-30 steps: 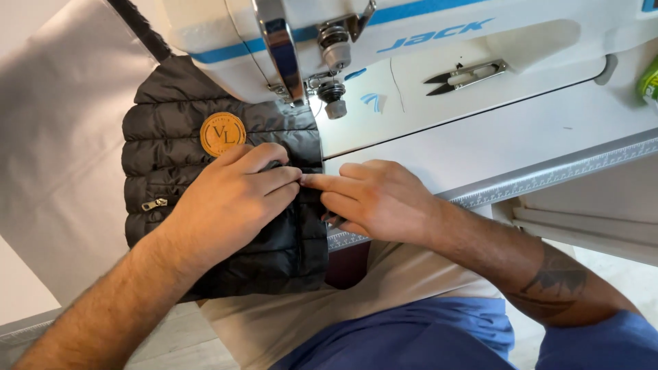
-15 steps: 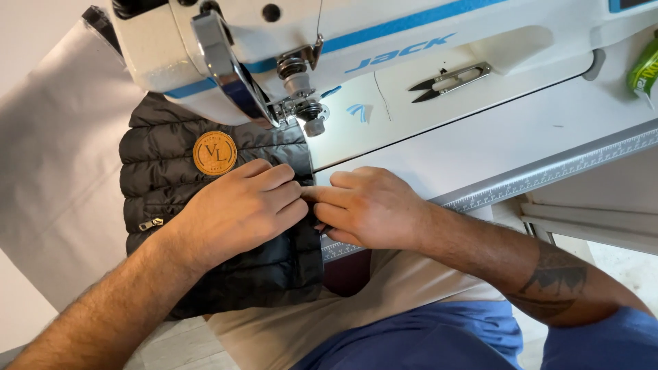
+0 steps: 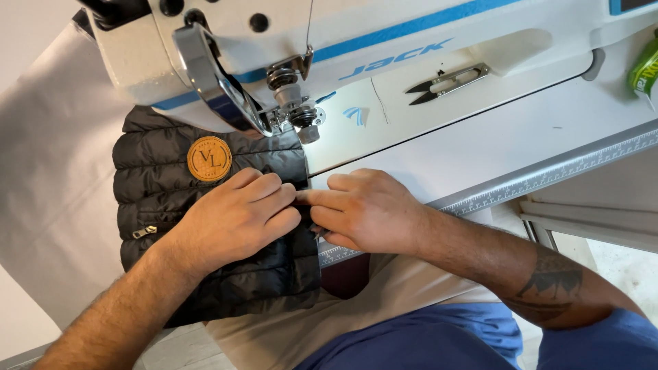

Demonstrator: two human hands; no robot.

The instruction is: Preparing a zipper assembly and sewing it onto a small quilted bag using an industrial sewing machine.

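Note:
A black quilted jacket piece (image 3: 164,192) with a round tan patch (image 3: 209,158) and a small zipper pull (image 3: 144,232) lies on the bed of a white sewing machine (image 3: 384,41). My left hand (image 3: 236,216) presses flat on the quilted fabric, fingers together near its right edge. My right hand (image 3: 363,209) grips that same edge from the right, fingertips meeting the left hand's. Both sit just in front of the presser foot (image 3: 305,127).
Thread snips (image 3: 445,79) lie on the machine bed behind my right hand. A ruler strip (image 3: 548,179) runs along the table edge. A green packet (image 3: 644,68) sits at the far right. Grey fabric (image 3: 55,199) spreads to the left.
The view has shifted so the machine head looks lower and nearer. Both hands stay on the jacket edge, nudged slightly toward the presser foot.

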